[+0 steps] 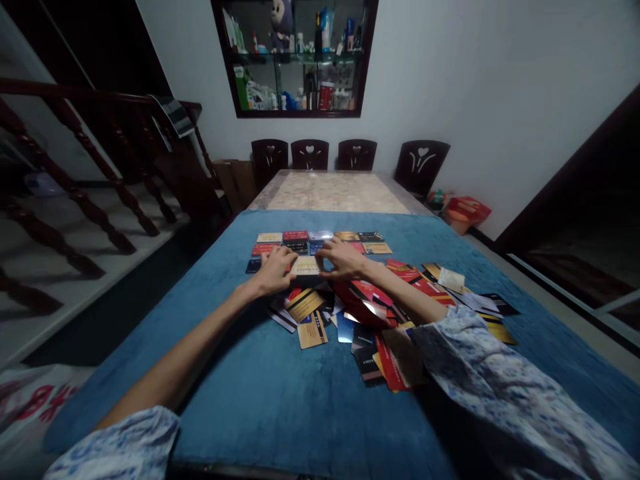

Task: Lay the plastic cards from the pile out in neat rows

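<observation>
A cream-coloured plastic card [306, 266] with yellowish print is between my two hands, just in front of the laid-out rows of cards. My left hand [275, 268] has its curled fingers at the card's left edge. At the right edge, the thumb and fingers of my right hand [344, 259] pinch it. Beyond my hands, cards lie in rows, among them a white card [269, 237], a red card [295, 235] and a black card [371, 237]. Nearer to me is a loose heap with a gold card [304, 305] and a tan card [313, 331].
More mixed cards overlap under and beside my right forearm, including a black card [494, 303] at the far right. A blue cloth [240, 400] covers the near table. Several dark chairs [423, 163] stand behind it. A wooden railing [100, 153] runs along the left.
</observation>
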Demonstrator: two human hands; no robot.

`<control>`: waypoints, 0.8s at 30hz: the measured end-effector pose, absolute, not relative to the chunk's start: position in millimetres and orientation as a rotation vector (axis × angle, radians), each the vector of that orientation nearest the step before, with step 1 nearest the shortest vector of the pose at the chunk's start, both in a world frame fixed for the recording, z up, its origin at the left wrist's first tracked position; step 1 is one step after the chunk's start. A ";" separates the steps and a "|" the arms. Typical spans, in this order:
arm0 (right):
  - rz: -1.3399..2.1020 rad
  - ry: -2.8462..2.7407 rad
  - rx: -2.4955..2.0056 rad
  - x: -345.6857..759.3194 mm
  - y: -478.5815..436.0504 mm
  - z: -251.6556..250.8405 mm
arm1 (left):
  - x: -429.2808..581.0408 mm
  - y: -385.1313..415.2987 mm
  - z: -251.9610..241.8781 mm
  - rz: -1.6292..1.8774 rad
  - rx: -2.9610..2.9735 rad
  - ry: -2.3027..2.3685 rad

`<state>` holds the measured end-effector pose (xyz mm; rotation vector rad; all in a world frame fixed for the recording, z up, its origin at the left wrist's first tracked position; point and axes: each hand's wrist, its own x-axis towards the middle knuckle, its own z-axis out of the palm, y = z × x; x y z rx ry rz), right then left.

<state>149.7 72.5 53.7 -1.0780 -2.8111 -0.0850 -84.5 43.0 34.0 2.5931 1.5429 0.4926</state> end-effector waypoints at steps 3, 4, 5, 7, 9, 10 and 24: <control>-0.102 -2.807 -1.111 137.5 80.8 60.6 | -94.7 55.5 35.7 0.512 2.592 1.571; -0.106 -2.802 -1.129 133.6 83.7 62.6 | -97.8 59.5 36.5 0.514 2.589 1.585; -0.107 -2.796 -1.147 129.7 86.7 64.4 | -100.7 63.3 37.5 0.509 2.586 1.599; -0.102 -2.790 -1.174 122.1 93.1 67.4 | -106.1 70.3 40.3 0.487 2.584 1.632; -0.092 -2.790 -1.183 114.3 100.4 69.6 | -111.4 76.7 43.6 0.450 2.587 1.671; -0.090 -2.790 -1.178 110.2 104.4 70.5 | -114.3 79.8 45.4 0.429 2.587 1.690; -0.050 -2.821 -1.213 51.4 154.9 77.9 | -157.3 122.9 56.5 0.286 2.524 1.830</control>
